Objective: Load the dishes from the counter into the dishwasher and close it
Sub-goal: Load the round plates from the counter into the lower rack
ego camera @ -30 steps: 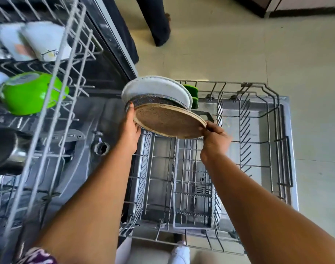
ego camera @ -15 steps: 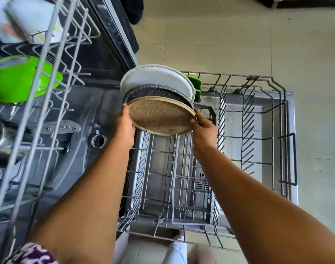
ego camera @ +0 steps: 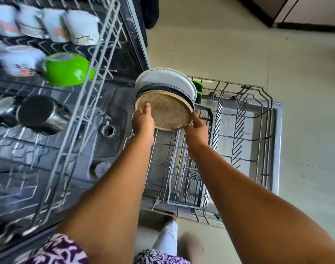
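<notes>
A speckled tan plate [ego camera: 165,110] stands on edge at the back of the pulled-out lower rack [ego camera: 258,141]. Behind it stand a dark speckled plate [ego camera: 162,87], a white plate [ego camera: 162,78] and a green dish [ego camera: 198,89]. My left hand [ego camera: 142,121] grips the tan plate's left rim, with a finger across its face. My right hand [ego camera: 196,128] holds its lower right rim. The upper rack [ego camera: 82,103] at the left carries several white mugs [ego camera: 80,27], a green bowl [ego camera: 67,68] and a steel cup [ego camera: 40,113].
The grey cutlery basket [ego camera: 185,176] sits in the lower rack below my hands. The dishwasher door [ego camera: 277,141] lies open on the beige floor [ego camera: 239,44]. A dark cabinet base [ego camera: 288,20] runs along the top right. My feet [ego camera: 168,237] show below the rack.
The tan plate has tipped more upright against the dark plate. My left hand shifted from the rim's side onto the plate's face. The view swung, bringing more of the upper rack in.
</notes>
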